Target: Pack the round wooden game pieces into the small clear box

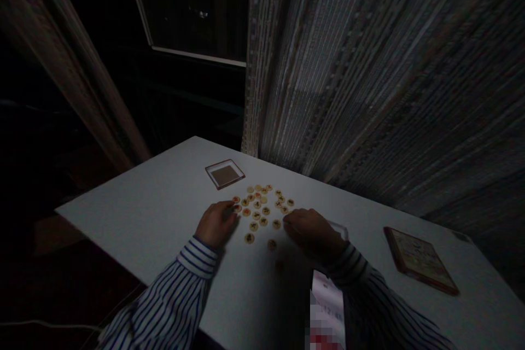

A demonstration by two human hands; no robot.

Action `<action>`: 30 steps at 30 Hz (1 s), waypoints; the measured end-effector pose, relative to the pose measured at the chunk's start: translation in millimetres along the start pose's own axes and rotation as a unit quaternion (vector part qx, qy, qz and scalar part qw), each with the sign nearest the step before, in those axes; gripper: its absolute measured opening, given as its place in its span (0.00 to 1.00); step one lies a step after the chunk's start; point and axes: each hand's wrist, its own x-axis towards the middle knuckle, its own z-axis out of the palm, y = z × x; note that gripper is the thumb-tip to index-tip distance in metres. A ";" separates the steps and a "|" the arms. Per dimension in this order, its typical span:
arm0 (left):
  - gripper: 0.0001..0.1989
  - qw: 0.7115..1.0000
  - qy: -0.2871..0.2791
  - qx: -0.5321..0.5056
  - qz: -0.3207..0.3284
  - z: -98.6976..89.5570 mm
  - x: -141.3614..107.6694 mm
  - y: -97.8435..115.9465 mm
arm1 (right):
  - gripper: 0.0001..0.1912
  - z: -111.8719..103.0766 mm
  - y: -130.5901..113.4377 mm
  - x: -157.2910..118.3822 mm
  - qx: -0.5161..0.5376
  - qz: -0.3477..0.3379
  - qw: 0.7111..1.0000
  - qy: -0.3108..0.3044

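Several round Chinese chess pieces (pixel 257 204), pale with red or dark characters, lie spread on the white table. A few show a plain face. My left hand (pixel 215 224) rests at the left edge of the group, fingers loosely bent and thumb apart, its tips beside a red-marked piece (pixel 237 208). On the opposite side is my right hand (pixel 314 232), cupped low over the table with its fingertips close to a dark-marked piece (pixel 276 224). Its palm side is hidden. Nearer to me lie a single piece (pixel 272 244) and another in shadow (pixel 279 266).
An open shallow box or lid (pixel 225 174) sits beyond the pieces. At the right lies a brown-edged flat box (pixel 422 260) with a patterned top. A lit phone (pixel 328 306) is near my right forearm. Curtains (pixel 348 65) hang behind the white table (pixel 156 197). The room is dark.
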 end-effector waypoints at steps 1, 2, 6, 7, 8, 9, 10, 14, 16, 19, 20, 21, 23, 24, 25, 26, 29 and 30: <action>0.17 1.000 -0.007 0.007 0.000 1.7 1.8 -1.4 | 0.14 0.0 -1.7 2.5 -0.002 -0.003 1.000 -0.002; 0.18 1.000 -0.013 0.011 0.000 3.3 3.3 -2.9 | 0.14 0.7 -2.9 5.1 -0.004 -0.006 1.000 -0.004; 0.18 1.000 -0.024 0.010 0.011 8.6 6.3 -9.1 | 0.13 7.8 -4.2 15.0 -0.005 -0.023 1.000 -0.001; 0.18 1.000 -0.026 0.008 0.012 9.6 6.5 -10.2 | 0.13 10.0 -4.1 17.1 -0.003 -0.029 1.000 0.005; 0.18 1.000 -0.027 0.006 0.012 10.4 6.8 -11.0 | 0.13 11.9 -4.0 18.8 -0.001 -0.034 0.999 0.010; 0.18 1.000 -0.028 0.005 0.012 11.1 7.0 -11.5 | 0.13 13.6 -3.9 20.3 0.001 -0.038 0.999 0.014; 0.18 0.999 -0.030 0.005 0.011 11.6 7.4 -11.8 | 0.13 14.9 -4.0 21.6 0.002 -0.041 0.999 0.016; 0.18 0.999 -0.039 0.011 0.003 12.7 9.4 -11.7 | 0.12 17.9 -4.5 25.3 -0.005 -0.041 0.999 0.013; 0.18 0.999 -0.042 0.014 0.001 13.0 10.4 -11.7 | 0.12 19.2 -4.2 26.6 -0.006 -0.044 0.999 0.016; 0.17 0.999 -0.044 0.015 0.005 13.4 11.5 -11.9 | 0.10 21.6 -2.9 28.2 0.002 -0.049 0.999 0.020; 0.17 0.999 -0.045 0.016 0.007 13.5 11.8 -12.0 | 0.10 22.5 -2.4 28.7 0.003 -0.050 0.999 0.021; 0.17 0.999 -0.046 0.017 0.009 13.6 12.2 -12.0 | 0.09 23.2 -2.0 29.1 0.003 -0.052 0.998 0.022; 0.17 0.999 -0.047 0.023 0.010 13.9 12.8 -12.0 | 0.09 23.8 -1.8 29.8 0.002 -0.051 0.998 0.028; 0.17 0.998 -0.048 0.026 0.010 14.1 13.1 -12.0 | 0.09 23.6 -2.0 30.0 0.002 -0.050 0.998 0.029; 0.17 0.998 -0.048 0.029 0.010 14.3 13.3 -12.0 | 0.09 23.2 -2.3 30.0 0.003 -0.048 0.998 0.030; 0.17 0.998 -0.048 0.033 0.010 14.6 13.5 -12.0 | 0.09 22.7 -2.7 30.0 0.003 -0.049 0.998 0.029; 0.16 0.998 -0.048 0.041 0.012 15.5 13.8 -12.5 | 0.09 21.5 -3.4 29.5 0.008 -0.053 0.998 0.023; 0.15 0.998 -0.046 0.041 0.015 15.8 13.9 -12.9 | 0.09 21.7 -3.3 29.3 0.010 -0.054 0.998 0.024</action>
